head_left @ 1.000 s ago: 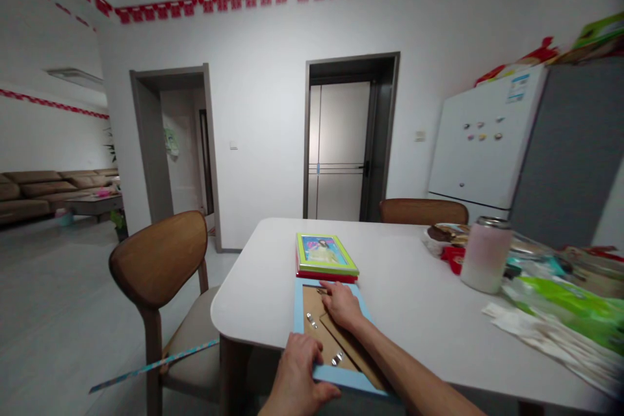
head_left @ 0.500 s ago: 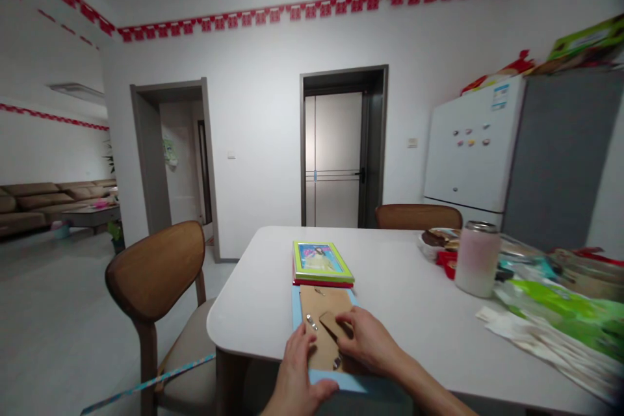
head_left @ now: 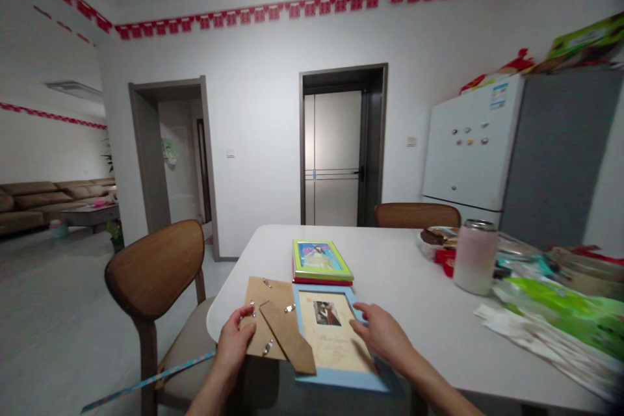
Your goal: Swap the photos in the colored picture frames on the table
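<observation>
Blue frame holding printed sheet, left hand gripping brown backing, right hand part-open at frame's edge

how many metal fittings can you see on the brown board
4 on the brown board: top fitting, left fitting by the left hand, right fitting, bottom fitting. The hand may hide others.

Near side, can't read the faint script on the cream sheet, too small! Can't see every finger of the left hand at the brown board, nor much of the red frame beneath the green frame; can't follow the green packet off right, the sofa off far left
</observation>
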`<action>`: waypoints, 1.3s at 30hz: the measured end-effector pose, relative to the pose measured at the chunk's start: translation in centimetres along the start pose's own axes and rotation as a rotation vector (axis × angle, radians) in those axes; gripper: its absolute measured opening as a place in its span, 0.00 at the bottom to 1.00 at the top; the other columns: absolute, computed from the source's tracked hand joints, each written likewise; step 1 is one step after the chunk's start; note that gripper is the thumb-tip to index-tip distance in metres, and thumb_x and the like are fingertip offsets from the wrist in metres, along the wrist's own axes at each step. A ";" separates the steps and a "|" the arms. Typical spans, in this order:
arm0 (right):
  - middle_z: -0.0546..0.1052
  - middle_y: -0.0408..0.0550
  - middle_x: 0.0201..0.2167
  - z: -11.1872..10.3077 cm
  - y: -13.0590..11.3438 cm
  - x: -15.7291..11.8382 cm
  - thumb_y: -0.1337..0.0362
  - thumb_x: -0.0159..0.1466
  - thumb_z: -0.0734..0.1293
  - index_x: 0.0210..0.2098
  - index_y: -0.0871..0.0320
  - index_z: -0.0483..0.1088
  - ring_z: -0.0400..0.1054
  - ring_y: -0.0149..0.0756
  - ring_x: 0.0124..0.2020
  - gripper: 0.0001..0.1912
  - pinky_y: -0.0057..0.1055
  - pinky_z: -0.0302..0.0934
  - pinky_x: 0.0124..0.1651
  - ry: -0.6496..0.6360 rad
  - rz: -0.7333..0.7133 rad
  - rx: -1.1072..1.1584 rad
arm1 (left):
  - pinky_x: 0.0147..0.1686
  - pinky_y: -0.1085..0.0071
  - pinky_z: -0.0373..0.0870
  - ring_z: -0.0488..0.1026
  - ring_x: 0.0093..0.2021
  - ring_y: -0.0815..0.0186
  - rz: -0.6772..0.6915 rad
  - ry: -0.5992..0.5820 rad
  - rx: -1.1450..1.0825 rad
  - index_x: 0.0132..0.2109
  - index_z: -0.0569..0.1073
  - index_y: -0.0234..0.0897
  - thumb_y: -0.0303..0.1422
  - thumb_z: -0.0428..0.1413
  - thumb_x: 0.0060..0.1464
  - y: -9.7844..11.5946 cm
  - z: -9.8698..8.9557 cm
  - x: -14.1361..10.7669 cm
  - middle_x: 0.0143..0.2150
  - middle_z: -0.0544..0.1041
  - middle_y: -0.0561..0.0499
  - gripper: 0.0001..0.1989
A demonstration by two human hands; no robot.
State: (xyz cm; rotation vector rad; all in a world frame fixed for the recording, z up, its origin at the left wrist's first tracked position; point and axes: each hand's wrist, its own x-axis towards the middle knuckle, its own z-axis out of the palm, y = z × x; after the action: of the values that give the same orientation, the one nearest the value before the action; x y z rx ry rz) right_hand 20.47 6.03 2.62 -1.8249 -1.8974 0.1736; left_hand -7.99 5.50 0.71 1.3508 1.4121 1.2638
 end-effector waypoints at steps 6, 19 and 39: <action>0.73 0.59 0.39 1.3 3.0 0.4 0.65 0.49 0.58 0.44 0.65 0.65 0.67 0.42 0.40 0.23 0.31 0.57 0.41 -0.040 0.080 -0.082 | 0.31 0.75 0.65 0.71 0.32 0.67 0.001 0.042 0.264 0.43 0.63 0.36 0.26 0.51 0.42 -0.6 -2.5 1.1 0.33 0.73 0.53 0.16; 0.74 0.52 0.35 -2.7 0.1 -2.5 0.64 0.52 0.51 0.59 0.65 0.31 0.71 0.36 0.29 0.37 0.32 0.63 0.31 -0.215 0.333 0.964 | 0.52 0.65 0.53 0.59 0.51 0.61 0.441 -0.093 0.394 0.48 0.62 0.36 0.31 0.53 0.43 4.4 6.9 -4.3 0.49 0.65 0.47 0.22; 0.75 0.51 0.28 -0.6 5.2 -1.2 0.64 0.51 0.56 0.43 0.65 0.68 0.68 0.37 0.31 0.22 0.27 0.56 0.34 0.046 0.201 0.085 | 0.39 0.68 0.63 0.69 0.42 0.60 0.239 0.166 0.510 0.47 0.61 0.35 0.35 0.45 0.50 0.9 3.6 -5.1 0.43 0.71 0.45 0.17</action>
State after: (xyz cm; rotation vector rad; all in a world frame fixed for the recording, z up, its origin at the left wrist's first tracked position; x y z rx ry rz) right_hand 25.42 5.26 0.65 -1.9433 -1.6488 0.2742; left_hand -3.71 0.89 0.42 1.8324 1.8145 1.2346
